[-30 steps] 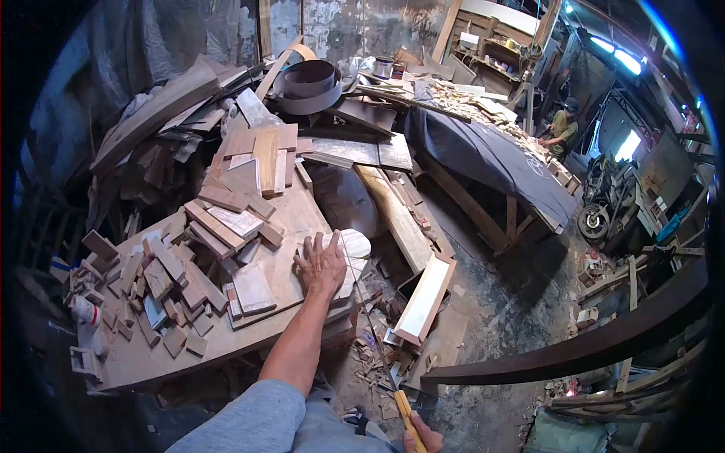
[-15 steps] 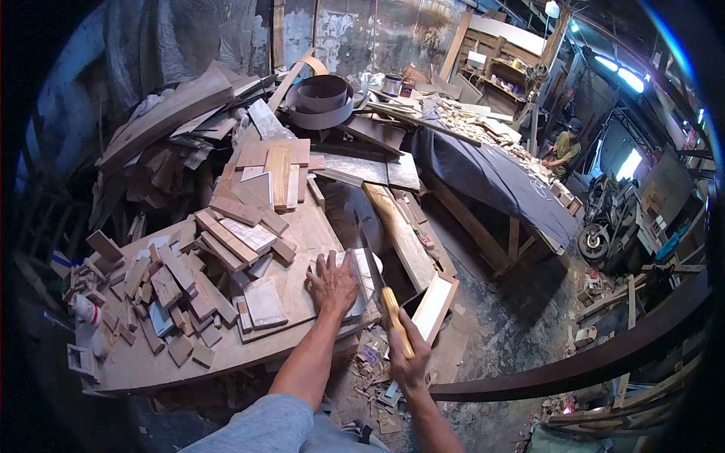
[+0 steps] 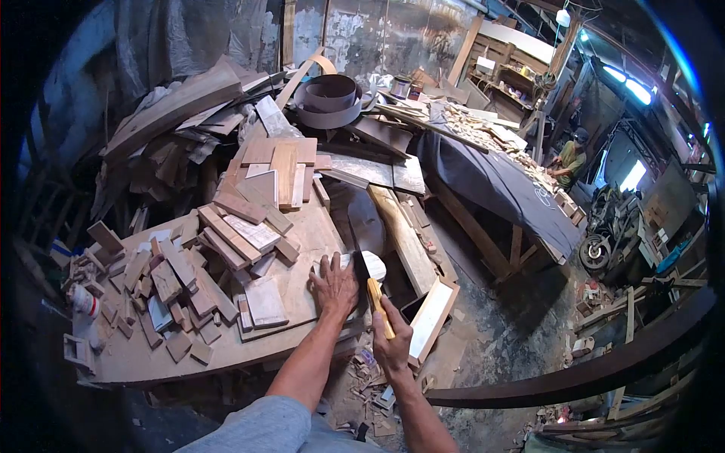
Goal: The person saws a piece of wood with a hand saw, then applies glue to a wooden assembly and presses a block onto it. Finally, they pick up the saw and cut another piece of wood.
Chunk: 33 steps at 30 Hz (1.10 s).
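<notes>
My right hand [image 3: 392, 336] is wrapped round the yellow handle of a handsaw [image 3: 375, 296]. Its dark blade lies across a pale wood piece [image 3: 373, 265] with a rounded end, at the workbench's right edge. Just left of the blade, my left hand [image 3: 334, 288] presses flat on the same piece, its fingers spread. How deep the blade sits in the wood cannot be made out. The workbench [image 3: 226, 355] carries a flat pale block [image 3: 265, 303] left of my left hand.
Several wood offcuts [image 3: 170, 283] are heaped on the bench's left. A narrow wooden tray-like piece [image 3: 434, 321] stands right of my right hand. Beyond is a dark-covered table [image 3: 491, 177] with wood pieces; a person [image 3: 570, 160] is at its far end. A dark curved beam [image 3: 574, 381] crosses the lower right.
My right hand has moved left with the handsaw, and the blade now crosses the pale wood piece. My left hand stays on the piece. The view has shifted slightly.
</notes>
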Tool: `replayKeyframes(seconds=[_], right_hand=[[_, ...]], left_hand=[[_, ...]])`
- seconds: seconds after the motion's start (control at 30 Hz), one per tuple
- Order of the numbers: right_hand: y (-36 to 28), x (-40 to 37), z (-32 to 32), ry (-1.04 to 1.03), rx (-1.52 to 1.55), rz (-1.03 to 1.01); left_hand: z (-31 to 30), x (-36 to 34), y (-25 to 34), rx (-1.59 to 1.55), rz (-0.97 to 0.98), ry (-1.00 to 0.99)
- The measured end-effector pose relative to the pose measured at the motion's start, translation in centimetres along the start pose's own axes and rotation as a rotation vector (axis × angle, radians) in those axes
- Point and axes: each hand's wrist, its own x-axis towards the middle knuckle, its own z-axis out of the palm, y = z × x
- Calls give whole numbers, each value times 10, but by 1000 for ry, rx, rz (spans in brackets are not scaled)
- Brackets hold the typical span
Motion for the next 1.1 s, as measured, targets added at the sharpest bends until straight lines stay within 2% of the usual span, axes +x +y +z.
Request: replayKeyframes(seconds=[0.03,0.17,0.27,0.43,0.53,0.63,0.73,0.83,0.97,1.07,1.1], right_hand=[[0,5,0,14,-29,-43],[0,18,-3,-33,39,47],[3,6,-1,-10,58,-1],[-6,-52,-38,-3,-53,-42],[-18,-99,-61,5,-7,-46],[-40,-146,-96,-52,0,237],[-32,-190,-113,-24,-98,99],[-31,-213,-124,-24,-197,19],[-35,-246,-146,-88,-117,175],[-60,-239,-145,53,-73,-17],[-56,-263,-162,-111,-156,353]], left_hand=[[1,-2,1,-6,2,2],[5,6,-1,-32,-13,24],[1,5,3,-29,-29,-19],[0,4,4,-85,-79,-20],[-9,3,7,-115,-79,-36],[-20,1,10,-146,-75,-58],[-8,2,7,-88,-55,7],[-11,3,9,-117,-59,-29],[-18,1,7,-119,-59,-61],[-18,0,6,-166,-49,-65],[-18,2,6,-165,-44,-53]])
